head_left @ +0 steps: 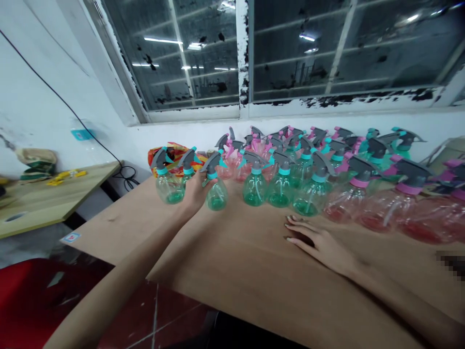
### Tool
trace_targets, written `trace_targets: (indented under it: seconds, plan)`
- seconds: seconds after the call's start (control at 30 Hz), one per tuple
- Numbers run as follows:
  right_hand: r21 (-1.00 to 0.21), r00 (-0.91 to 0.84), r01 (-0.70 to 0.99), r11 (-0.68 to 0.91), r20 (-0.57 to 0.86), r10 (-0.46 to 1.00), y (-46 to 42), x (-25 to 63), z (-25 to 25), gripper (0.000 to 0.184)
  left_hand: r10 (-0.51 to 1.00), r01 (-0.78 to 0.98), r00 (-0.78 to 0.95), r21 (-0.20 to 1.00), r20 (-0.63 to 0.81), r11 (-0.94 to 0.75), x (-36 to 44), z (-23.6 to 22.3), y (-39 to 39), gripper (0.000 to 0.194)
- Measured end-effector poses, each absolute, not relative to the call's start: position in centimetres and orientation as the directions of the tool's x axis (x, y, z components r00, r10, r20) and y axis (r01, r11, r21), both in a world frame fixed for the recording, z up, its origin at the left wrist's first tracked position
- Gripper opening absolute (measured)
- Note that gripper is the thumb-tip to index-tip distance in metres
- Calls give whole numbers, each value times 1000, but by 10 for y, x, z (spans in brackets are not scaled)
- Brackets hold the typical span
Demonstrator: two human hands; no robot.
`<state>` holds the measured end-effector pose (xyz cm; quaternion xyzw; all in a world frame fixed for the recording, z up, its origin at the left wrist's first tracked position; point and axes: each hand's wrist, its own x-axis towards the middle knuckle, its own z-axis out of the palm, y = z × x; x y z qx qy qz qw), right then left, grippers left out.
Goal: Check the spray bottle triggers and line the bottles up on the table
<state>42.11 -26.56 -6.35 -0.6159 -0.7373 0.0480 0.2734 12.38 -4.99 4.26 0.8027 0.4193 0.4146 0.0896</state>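
White wall (22,97) and a paint-flaked window (181,82) stand behind the brown table (236,261), where my bottle (217,195) sits near the front of the crowd, teal-collared and clear green.

Far left of it, a red chair (22,300) shows low down, and above that a side table (39,201) bears a cloth sack (38,162) and some yellow bits (65,177). A black cable (76,115) droops down the wall. Nearer my bottle, but still well to its left, a small sticker (71,237) marks the table's corner. Two more green bottles (169,189) stand just left of it, with a red and yellow bag (178,165) behind them.

My left hand (197,191) comes in from that side, closed on my bottle near its collar; the grip looks light, though I can't see all the fingertips.

Right of my bottle, past some bare table, three green bottles (255,190) stand in front, with a pink and green cluster (290,140) packed behind. My right hand (323,247) is open and holds nothing, palm down over the table, fingers a little spread, near the third of these. Farthest right, pink bottles (378,211) run on toward the edge of my view.
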Motion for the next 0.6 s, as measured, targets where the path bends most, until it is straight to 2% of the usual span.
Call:
trace_targets:
  seconds: [0.13, 0.27, 0.43, 0.6]
  plan:
    - [-397, -34, 902, 167, 320, 947, -262, 412, -46, 42, 740, 592, 313, 487, 596, -642, 125, 41, -40, 22]
    - [-443, 64, 890, 104, 347, 936, -246, 393, -20, 39, 744, 588, 308, 496, 593, -639, 125, 40, -34, 21]
    - [-475, 197, 880, -5, 355, 914, -210, 369, 9, 55, 739, 559, 340, 507, 582, -656, 126, 41, -42, 23]
    - [-564, 315, 815, -131, 242, 918, -177, 357, 28, 66, 740, 569, 331, 502, 586, -651, 112, 35, -54, 37]
